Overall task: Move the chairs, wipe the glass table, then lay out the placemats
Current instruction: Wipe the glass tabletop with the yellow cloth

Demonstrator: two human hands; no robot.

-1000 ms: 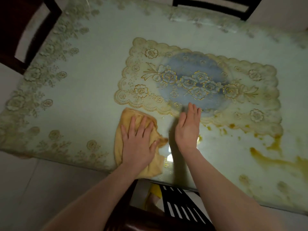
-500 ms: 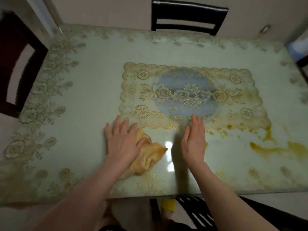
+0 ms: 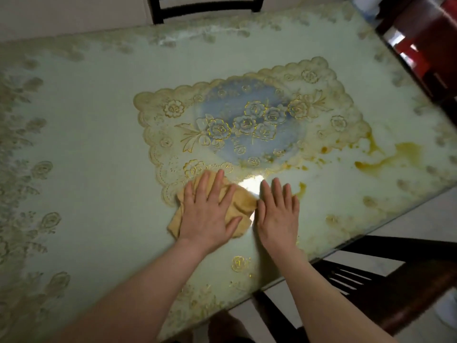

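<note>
Left hand [image 3: 206, 214], grip spread flat, presses the yellow cloth [image 3: 241, 205] on the glass table [image 3: 86, 134]. Right hand [image 3: 278, 214], grip spread, rests flat just beside the cloth.

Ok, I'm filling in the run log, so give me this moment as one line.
phase: wiping | left hand: flat on yellow cloth | right hand: flat on glass table | orange spill: unwiped

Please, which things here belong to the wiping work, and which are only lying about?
Belong: left hand pressing the cloth; right hand flat on the glass table; placemat; yellow spill; far chair; near chair.
Lying about: pale thing on the floor, too cut off to identify.
</note>
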